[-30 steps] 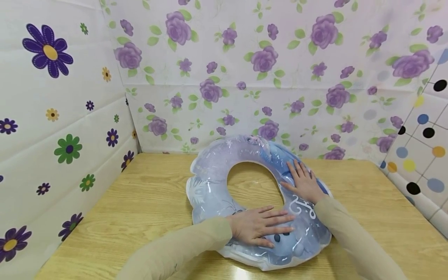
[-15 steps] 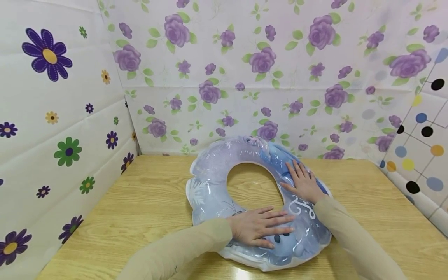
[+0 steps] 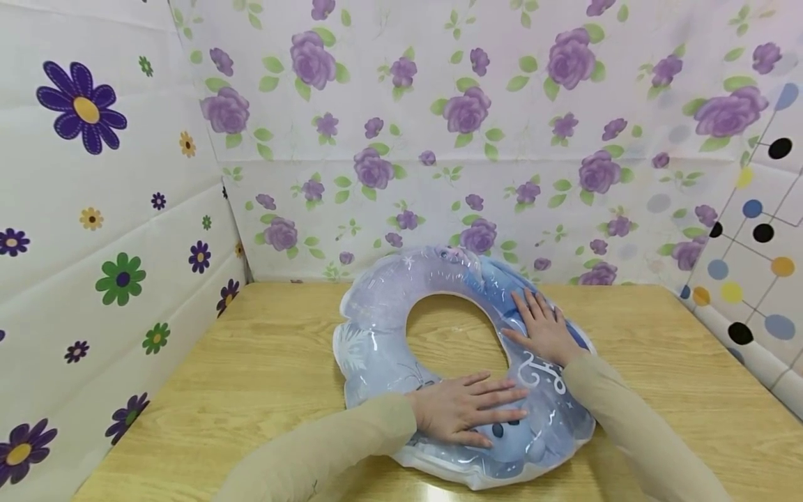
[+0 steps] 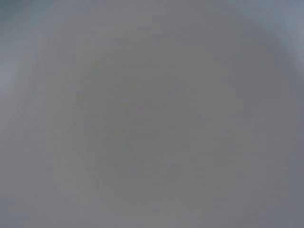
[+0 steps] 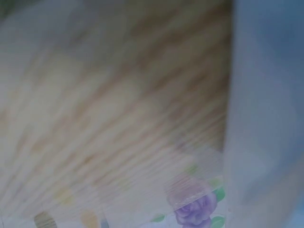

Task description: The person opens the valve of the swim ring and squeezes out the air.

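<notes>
A pale blue and lilac inflatable swim ring point(image 3: 376, 348) with snowflake and cartoon prints lies on the wooden table. It looks puffed up, with some wrinkles along its inner edge. My left hand point(image 3: 467, 410) rests flat on the near part of the ring, fingers spread and pointing right. On the ring's right side my right hand point(image 3: 544, 331) lies with straight, spread fingers pointing away. In the left wrist view there is only a grey blur. The right wrist view has a blurred bluish surface of the ring point(image 5: 270, 95) at its right edge, and no hand shows there.
The wooden table point(image 3: 270, 348) extends on both sides of the ring. White sheets enclose it: purple roses on the back sheet point(image 3: 351, 209), daisies on the left sheet point(image 3: 56, 293), coloured dots on the right sheet point(image 3: 759, 279).
Both hands and the ring keep their places. The head view has shifted slightly, so the background sits a little lower and further left.
</notes>
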The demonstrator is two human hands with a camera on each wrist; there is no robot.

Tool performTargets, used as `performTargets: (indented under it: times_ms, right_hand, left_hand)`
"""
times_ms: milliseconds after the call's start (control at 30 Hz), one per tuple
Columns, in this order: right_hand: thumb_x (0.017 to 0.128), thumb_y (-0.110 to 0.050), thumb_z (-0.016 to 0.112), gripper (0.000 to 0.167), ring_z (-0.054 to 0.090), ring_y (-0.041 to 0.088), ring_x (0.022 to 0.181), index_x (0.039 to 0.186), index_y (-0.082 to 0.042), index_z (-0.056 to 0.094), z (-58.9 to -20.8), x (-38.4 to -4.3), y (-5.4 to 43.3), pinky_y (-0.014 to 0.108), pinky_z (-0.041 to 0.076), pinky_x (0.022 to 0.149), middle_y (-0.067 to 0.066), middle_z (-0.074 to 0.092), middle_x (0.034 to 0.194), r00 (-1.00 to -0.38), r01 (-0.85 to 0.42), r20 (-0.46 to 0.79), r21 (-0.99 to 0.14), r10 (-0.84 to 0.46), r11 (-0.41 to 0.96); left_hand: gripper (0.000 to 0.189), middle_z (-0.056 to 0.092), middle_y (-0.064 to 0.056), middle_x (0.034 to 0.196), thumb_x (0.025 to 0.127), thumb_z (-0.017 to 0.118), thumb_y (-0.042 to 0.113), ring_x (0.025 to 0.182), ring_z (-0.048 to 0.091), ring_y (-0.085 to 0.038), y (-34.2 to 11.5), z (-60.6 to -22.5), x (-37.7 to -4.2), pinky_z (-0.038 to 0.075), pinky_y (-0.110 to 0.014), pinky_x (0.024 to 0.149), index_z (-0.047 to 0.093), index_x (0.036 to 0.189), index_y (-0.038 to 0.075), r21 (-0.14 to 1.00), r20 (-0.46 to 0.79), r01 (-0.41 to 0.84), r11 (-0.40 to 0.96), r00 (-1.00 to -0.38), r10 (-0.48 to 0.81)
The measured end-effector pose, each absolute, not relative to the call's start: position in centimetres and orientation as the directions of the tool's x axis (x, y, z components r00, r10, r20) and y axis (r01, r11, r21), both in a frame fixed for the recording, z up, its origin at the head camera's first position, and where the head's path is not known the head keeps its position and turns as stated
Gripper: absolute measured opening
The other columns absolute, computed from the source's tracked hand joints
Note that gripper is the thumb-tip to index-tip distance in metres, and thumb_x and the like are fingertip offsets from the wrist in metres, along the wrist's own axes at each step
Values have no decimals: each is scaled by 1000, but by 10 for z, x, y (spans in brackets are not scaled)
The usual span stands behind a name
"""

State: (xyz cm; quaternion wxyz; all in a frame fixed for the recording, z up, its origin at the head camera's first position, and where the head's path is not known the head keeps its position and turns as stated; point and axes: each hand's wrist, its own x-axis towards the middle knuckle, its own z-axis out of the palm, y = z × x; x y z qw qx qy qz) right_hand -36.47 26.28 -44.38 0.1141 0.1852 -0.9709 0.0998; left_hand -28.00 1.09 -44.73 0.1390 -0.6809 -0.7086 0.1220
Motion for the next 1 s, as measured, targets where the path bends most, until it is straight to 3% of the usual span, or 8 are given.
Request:
performTargets:
  times_ms: [1000]
  right_hand:
    - [86,-63,39,87,2,41,131,147,-10,5,-446,-365,262,64,4,94,22,4,147,-900,-391,273,-156,-341,907]
  left_hand:
    - [72,-19,-4,147,94,34,51,132,-14,-20,12,-450,-283,2,-41,104,-4,146,18,-369,6,929,37,-38,999]
